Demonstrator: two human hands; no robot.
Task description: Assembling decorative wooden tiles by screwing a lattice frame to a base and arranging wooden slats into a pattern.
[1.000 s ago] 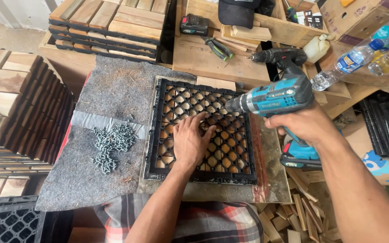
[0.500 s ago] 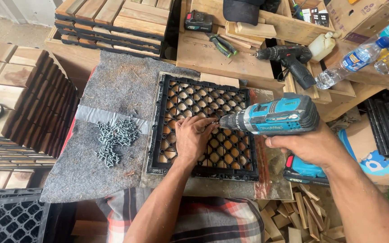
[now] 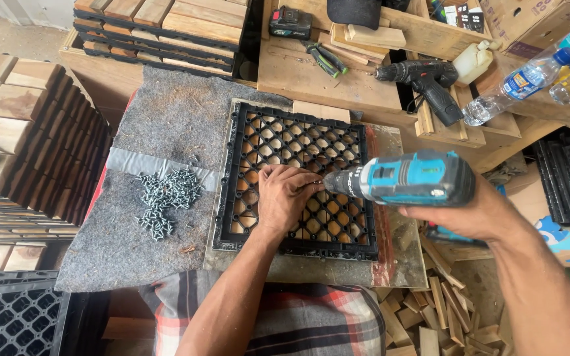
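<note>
A black plastic lattice tile (image 3: pixel 298 142) lies flat on a worn board, with wooden slats showing through its holes. My left hand (image 3: pixel 286 198) rests on the middle of the lattice, fingertips pinched at the tip of the drill. My right hand (image 3: pixel 473 214) grips a teal and black cordless drill (image 3: pixel 407 179) held level, its bit pointing left into the lattice beside my left fingers. A heap of silver screws (image 3: pixel 166 198) lies on the grey felt mat (image 3: pixel 159 125) to the left of the tile.
Stacks of wooden deck tiles (image 3: pixel 14 125) stand at the left and at the back. A second black drill (image 3: pixel 427 82), pliers (image 3: pixel 323 58), a battery pack (image 3: pixel 290 22) and plastic bottles (image 3: pixel 529 79) lie on the back bench. Wood offcuts (image 3: pixel 443 313) fill the lower right.
The drill has come down and leftward, from the tile's upper right to its middle. My left hand has stayed on the lattice, its fingers now meeting the drill tip.
</note>
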